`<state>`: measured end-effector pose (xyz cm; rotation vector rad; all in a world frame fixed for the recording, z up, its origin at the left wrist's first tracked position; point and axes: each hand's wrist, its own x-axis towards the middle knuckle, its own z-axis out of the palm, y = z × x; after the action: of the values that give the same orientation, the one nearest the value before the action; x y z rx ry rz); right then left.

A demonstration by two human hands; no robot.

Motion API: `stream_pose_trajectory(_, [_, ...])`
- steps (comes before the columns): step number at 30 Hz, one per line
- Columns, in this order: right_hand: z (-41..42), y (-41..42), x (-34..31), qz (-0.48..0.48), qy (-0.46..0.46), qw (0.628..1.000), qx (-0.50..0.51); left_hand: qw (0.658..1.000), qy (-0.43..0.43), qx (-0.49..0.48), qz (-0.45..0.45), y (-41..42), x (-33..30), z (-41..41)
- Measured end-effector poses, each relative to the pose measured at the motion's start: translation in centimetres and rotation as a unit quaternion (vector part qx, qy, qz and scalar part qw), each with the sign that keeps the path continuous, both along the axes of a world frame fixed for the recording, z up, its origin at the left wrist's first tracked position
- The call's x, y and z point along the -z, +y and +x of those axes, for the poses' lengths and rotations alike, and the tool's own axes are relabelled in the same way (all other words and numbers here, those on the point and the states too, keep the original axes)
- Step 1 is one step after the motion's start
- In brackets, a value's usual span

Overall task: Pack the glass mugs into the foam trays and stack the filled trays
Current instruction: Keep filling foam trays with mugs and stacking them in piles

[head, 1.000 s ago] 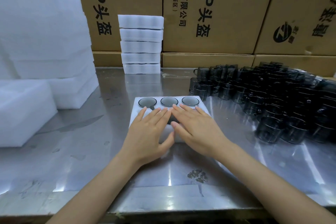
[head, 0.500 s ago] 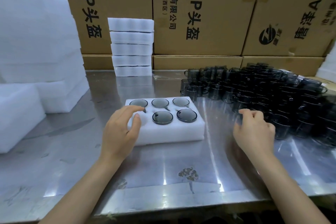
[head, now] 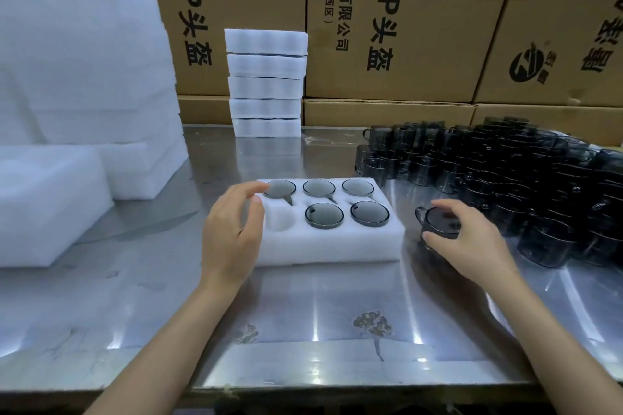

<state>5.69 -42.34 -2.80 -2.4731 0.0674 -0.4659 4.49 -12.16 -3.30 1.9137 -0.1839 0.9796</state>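
Note:
A white foam tray (head: pixel 330 248) lies in the middle of the steel table, with several smoky glass mugs seated in its holes; its front-left hole (head: pixel 280 218) holds nothing. My left hand (head: pixel 232 229) rests at the tray's left edge, fingers loosely curled, the thumb near the empty hole. My right hand (head: pixel 472 242) grips one dark glass mug (head: pixel 436 221) just right of the tray, its handle pointing left. A large cluster of loose mugs (head: pixel 526 178) crowds the table's right side.
A stack of filled foam trays (head: pixel 267 84) stands at the back centre. Piles of foam trays (head: pixel 77 77) fill the left side. Cardboard boxes (head: pixel 397 20) form a wall behind the table (head: pixel 303 313).
My right hand reached the mug cluster, took hold of one mug and brought it toward the tray. My left hand stayed at the tray's left edge.

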Motion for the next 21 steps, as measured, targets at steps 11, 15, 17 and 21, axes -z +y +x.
stream_pose_trajectory(11, [-0.1, 12.6, -5.5, 0.141, -0.110, 0.945, -0.275, 0.999, 0.004, 0.023, -0.045, 0.4, 0.4, 0.4])
stream_pose_trajectory(15, [1.5, 16.7, -5.1, 0.086, -0.059, 0.949, -0.296, 0.998, 0.029, 0.023, -0.052, 1.0, 0.5, 0.5])
stream_pose_trajectory(17, [2.1, 17.4, -4.8, 0.068, -0.046, 0.953, -0.293, 0.997, 0.044, 0.016, -0.062, 1.4, 0.5, 0.6])
stream_pose_trajectory(21, [2.3, 17.3, -3.9, -0.004, -0.031, 0.958, -0.283, 0.996, 0.074, 0.005, -0.059, 1.6, 0.6, 0.8])
